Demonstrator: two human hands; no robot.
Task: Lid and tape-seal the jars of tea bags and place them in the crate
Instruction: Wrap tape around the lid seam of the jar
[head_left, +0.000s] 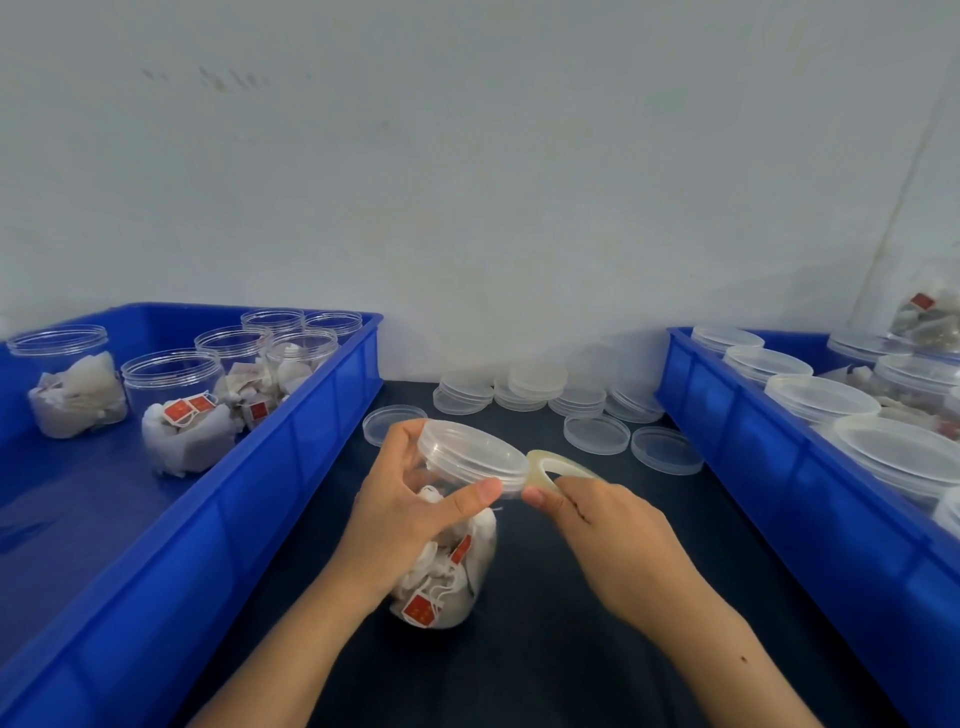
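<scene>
A clear jar of tea bags (447, 566) with a clear lid (470, 452) on top stands tilted on the dark table, in the middle. My left hand (400, 514) grips it just under the lid, thumb on the lid's rim. My right hand (608, 525) pinches a roll of clear tape (558, 465) against the lid's right edge. The blue crate on the right (769, 467) holds several lidded jars (821, 397).
A blue crate on the left (291, 467) holds several open jars of tea bags (176, 410). Loose clear lids (530, 389) lie stacked and scattered at the back of the table, against a pale wall.
</scene>
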